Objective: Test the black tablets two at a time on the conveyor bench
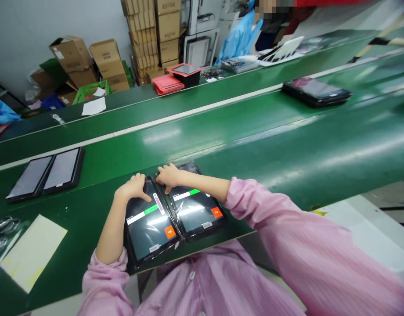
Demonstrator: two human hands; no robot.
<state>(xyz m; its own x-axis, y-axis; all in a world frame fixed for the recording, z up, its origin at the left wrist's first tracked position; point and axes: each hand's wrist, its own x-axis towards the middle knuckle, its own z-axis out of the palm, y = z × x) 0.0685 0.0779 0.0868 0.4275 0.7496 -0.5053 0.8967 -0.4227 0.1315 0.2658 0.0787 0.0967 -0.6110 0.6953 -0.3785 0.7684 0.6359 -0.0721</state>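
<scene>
Two dark tablets lie side by side before me, covered in glossy clear film. Both screens are lit, with a green-and-white bar and an orange box. My left hand [133, 189] is at the top of the left tablet [146, 239], its fingers at the upper edge and its thumb over the lit screen. Across the right tablet [195, 219] reaches my right arm. My right hand [169, 176] touches that tablet's upper left corner, fingers apart, close to the gap between the two. Its fingertips are partly hard to make out.
Two more tablets [45, 173] lie to the left, and a stack of tablets [315, 92] sits far right. A pale sheet [34, 252] is at left. Red sleeves [169, 84] lie across the green bench [119, 145]. A person in blue [238, 37] is beyond.
</scene>
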